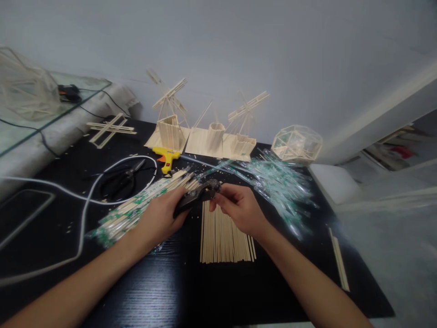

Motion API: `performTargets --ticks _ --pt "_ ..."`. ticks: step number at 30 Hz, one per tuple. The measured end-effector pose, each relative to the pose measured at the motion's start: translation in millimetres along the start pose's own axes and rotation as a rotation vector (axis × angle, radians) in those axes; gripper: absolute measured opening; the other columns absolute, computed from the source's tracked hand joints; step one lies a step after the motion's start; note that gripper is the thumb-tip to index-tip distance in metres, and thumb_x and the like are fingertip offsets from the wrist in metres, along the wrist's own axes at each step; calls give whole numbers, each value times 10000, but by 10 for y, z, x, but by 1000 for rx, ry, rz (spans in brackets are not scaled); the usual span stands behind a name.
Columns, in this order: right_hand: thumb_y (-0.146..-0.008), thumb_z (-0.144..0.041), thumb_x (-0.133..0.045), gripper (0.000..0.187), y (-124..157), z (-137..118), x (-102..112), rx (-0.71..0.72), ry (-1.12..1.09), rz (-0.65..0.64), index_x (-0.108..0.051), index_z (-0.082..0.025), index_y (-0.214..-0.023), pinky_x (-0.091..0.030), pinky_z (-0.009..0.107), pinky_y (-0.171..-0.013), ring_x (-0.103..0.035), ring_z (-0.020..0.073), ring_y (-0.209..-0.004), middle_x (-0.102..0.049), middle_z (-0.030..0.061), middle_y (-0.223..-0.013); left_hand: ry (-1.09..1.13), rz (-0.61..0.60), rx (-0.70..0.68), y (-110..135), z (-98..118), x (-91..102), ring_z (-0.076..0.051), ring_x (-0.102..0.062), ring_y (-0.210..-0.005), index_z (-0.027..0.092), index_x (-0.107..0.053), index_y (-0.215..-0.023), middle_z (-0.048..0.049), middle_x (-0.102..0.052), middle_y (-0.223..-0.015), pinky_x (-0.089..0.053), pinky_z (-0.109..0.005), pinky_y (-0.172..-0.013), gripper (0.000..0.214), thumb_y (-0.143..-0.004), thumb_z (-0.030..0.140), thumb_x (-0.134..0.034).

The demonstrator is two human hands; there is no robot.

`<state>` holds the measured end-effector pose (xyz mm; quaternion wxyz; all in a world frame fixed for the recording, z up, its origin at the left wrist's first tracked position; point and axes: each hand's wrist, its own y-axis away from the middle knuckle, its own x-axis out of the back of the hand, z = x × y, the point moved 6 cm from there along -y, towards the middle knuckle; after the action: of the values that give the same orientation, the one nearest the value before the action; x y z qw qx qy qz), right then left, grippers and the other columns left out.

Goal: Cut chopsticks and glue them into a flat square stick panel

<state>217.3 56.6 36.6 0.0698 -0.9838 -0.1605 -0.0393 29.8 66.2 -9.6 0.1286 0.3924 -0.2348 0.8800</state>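
My left hand [167, 207] is closed around the handle of a dark plier-like cutting tool [196, 196] with a curved head, held above the table. My right hand [241, 207] is at the head of that tool, thumb and fingers pinched together. Whether it grips the tool's tip or a small piece there, I cannot make out. Below the right hand, a row of thin wooden sticks [225, 237] lies side by side, its far end partly hidden by the fingers. Beside my left hand are wrapped wooden chopsticks [136, 205] in clear and green packets.
A yellow glue gun [167, 159] and black scissors [131, 173] lie beyond the left hand, near a looped white cable [83, 223]. Stick-built windmill models [169, 132] stand along the wall. Torn wrappers [280, 187] and a faceted stick frame [297, 143] are at right.
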Motion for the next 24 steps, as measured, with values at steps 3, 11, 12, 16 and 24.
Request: performTargets --ticks 3,11,12,16,24 --pt "-951 -416 -756 289 11 1 18 17 32 54 -743 -189 -773 -334 265 -554 -346 77 -517 -532 -47 -588 -5 -16 19 1 -14 -16 -217 -662 -721 201 -605 -1007 -52 -717 -879 -472 -321 -672 157 -971 336 -534" --pt "-992 -412 -697 306 9 4 5 47 40 18 -740 -189 -786 -332 273 -560 -336 82 -526 -532 -45 -594 19 -3 12 13 -11 -24 -229 -680 -752 194 -611 -1038 -50 -721 -897 -490 -332 -683 177 -988 342 -528" --pt "-989 -409 -701 298 7 1 4 50 30 12 -741 -190 -790 -327 272 -552 -337 81 -526 -533 -46 -595 21 1 5 16 -7 -22 -228 -681 -755 195 -610 -1040 -49 -722 -901 -492 -331 -686 172 -989 340 -531" --pt "-981 -381 -709 262 7 -1 -2 51 3 8 -740 -190 -805 -317 273 -535 -333 82 -521 -533 -48 -599 19 6 -19 25 8 -17 -221 -679 -756 195 -606 -1040 -48 -720 -900 -488 -321 -681 152 -992 320 -535" --pt "-977 -310 -702 222 12 -4 7 70 31 37 -726 -194 -789 -347 280 -562 -373 82 -528 -602 -34 -635 -9 28 -22 18 45 4 -219 -670 -736 201 -600 -1022 -37 -712 -875 -478 -317 -662 119 -974 295 -545"
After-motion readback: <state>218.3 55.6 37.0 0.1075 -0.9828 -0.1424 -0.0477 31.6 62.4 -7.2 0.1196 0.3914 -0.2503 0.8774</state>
